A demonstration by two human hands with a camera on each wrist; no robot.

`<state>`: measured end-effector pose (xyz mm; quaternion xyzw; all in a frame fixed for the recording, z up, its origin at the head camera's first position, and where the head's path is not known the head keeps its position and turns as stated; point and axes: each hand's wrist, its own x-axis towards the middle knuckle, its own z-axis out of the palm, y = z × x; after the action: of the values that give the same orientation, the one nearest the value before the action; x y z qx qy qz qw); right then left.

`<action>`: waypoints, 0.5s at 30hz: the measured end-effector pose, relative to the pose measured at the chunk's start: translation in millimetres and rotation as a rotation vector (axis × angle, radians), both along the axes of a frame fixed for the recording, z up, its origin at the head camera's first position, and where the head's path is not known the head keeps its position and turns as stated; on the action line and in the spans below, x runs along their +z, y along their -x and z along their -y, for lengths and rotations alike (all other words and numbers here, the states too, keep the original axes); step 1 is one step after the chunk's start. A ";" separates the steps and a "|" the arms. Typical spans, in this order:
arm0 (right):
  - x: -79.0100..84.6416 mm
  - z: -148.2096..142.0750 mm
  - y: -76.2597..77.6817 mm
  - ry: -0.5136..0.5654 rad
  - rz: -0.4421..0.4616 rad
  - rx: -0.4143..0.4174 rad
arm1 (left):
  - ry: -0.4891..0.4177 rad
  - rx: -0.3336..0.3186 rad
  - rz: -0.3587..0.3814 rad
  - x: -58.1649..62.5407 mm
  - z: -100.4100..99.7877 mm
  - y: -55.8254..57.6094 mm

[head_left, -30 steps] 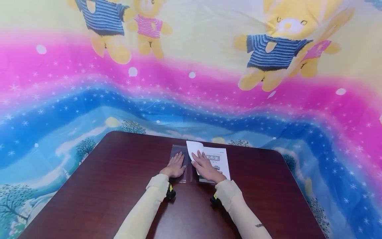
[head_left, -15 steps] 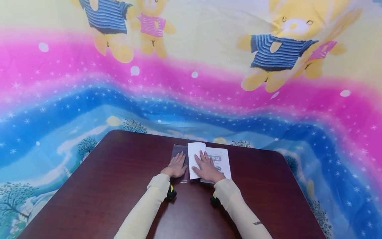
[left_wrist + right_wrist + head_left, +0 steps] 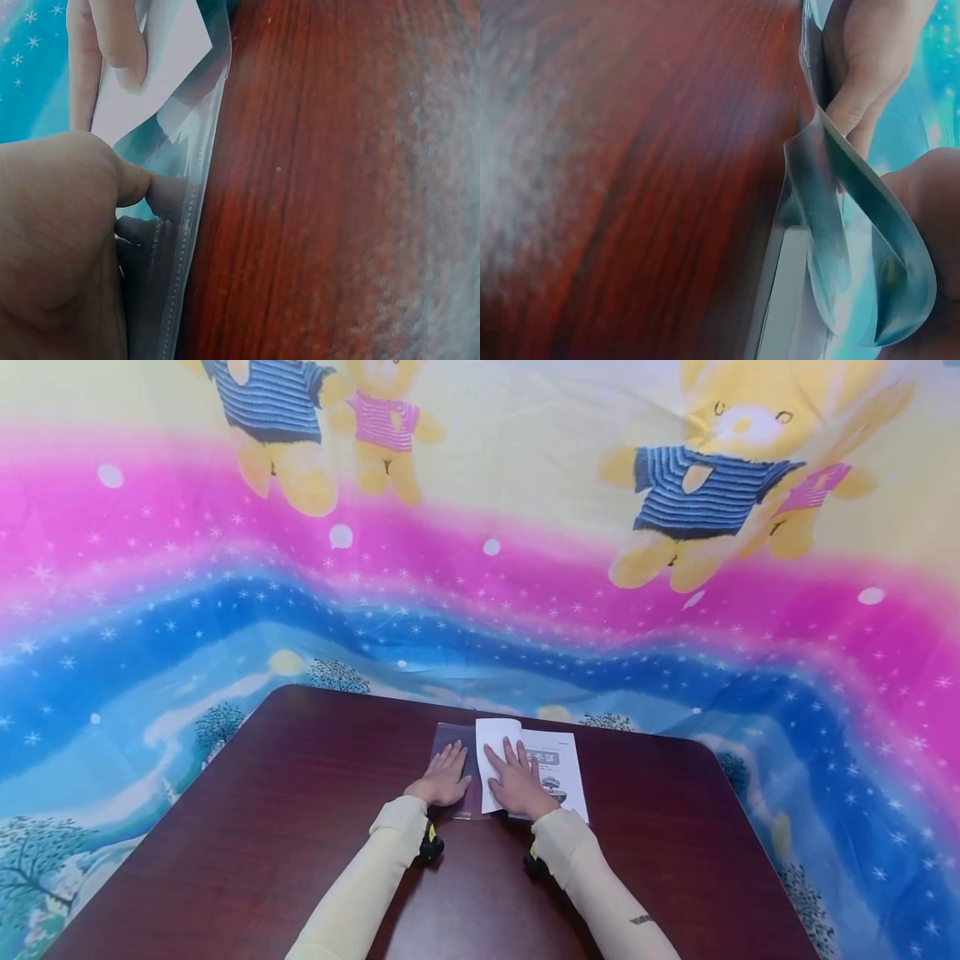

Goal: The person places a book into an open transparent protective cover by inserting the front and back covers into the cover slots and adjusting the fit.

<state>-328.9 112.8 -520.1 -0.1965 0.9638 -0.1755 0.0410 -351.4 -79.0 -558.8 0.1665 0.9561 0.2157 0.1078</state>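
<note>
A book (image 3: 558,752) with a white printed page facing up lies near the table's far edge. Its white cover leaf (image 3: 495,732) is bent over to the left, and my right hand (image 3: 519,783) rests on it with fingers spread and straight. To the left lies a clear plastic book cover (image 3: 455,732), which my left hand (image 3: 442,778) presses with outstretched fingers. In the left wrist view, the leaf's corner (image 3: 161,82) lies over the plastic's dotted seam (image 3: 187,202). The right wrist view has the leaf curling in a loop (image 3: 911,292) above the page block (image 3: 786,292).
The dark red-brown table (image 3: 315,827) extends around the book on all sides, with its far edge close behind. A colourful cloth (image 3: 480,593) printed with bears hangs behind the table. Small black devices (image 3: 430,843) are worn at both wrists.
The white leaf has come down leftward and now lies flatter over the plastic cover. My right hand has shifted slightly right with the book; the left hand stays in place.
</note>
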 end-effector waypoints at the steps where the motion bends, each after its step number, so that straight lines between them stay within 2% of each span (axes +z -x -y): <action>1: -0.1 0.7 0.1 -0.002 0.001 -0.009 | -0.004 0.001 -0.002 1.0 -0.1 -1.1; 6: -0.6 3.4 -0.1 -0.020 0.023 -0.038 | -0.001 0.006 0.009 5.4 -1.1 -4.4; 15: 0.8 6.6 0.4 -0.047 0.048 -0.040 | 0.008 -0.001 -0.016 2.3 -0.2 -3.3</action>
<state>-329.3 106.2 -519.4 -0.1717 0.9702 -0.1581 0.0654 -348.1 -78.7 -556.5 0.1683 0.9577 0.2103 0.1009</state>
